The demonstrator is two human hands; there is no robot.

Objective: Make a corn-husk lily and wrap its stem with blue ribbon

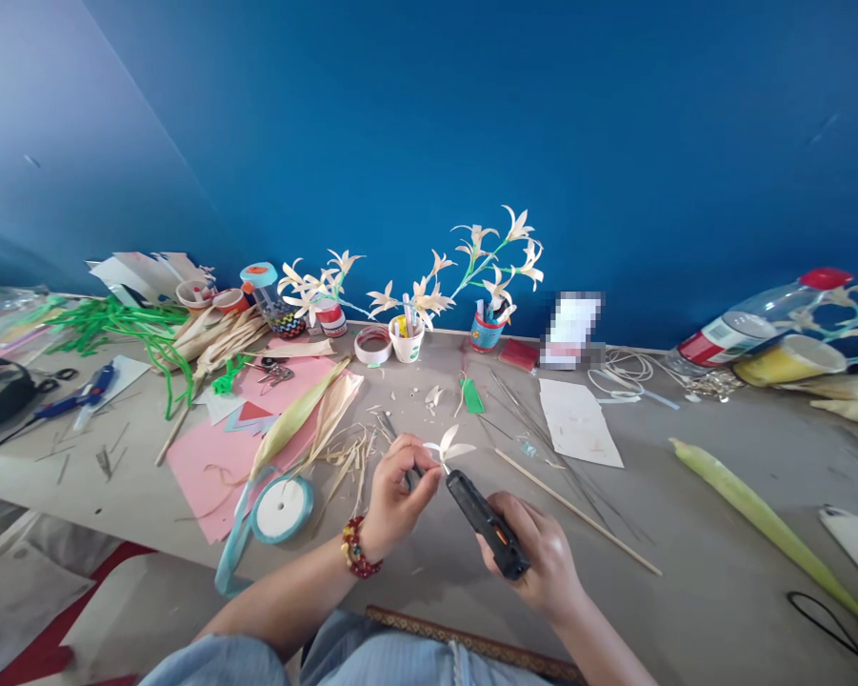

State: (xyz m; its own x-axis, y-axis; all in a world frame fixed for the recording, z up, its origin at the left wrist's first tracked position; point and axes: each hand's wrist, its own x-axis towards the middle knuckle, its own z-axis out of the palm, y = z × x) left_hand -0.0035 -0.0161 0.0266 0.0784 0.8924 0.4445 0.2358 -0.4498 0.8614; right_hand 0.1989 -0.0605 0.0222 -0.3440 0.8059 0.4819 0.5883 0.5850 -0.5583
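My left hand (400,486), a red bead bracelet on its wrist, pinches a small white petalled flower (451,444) at its base, above the table. Something dark shows between its fingers, too hidden to name. Wrapped round a black glue gun (487,524), my right hand (535,548) holds the nozzle up against the flower's base. Whether the two touch I cannot tell. Finished-looking pale flowers on green stems stand in a white cup (407,341) and a blue and red cup (487,329) behind my hands.
Left of me lie a blue ribbon roll (282,507), corn husks (296,419), pink paper (200,476) and a blue glue gun (94,391). A thin stick (578,512), white paper (580,422), green husk (757,519) and plastic bottle (764,319) are on the right.
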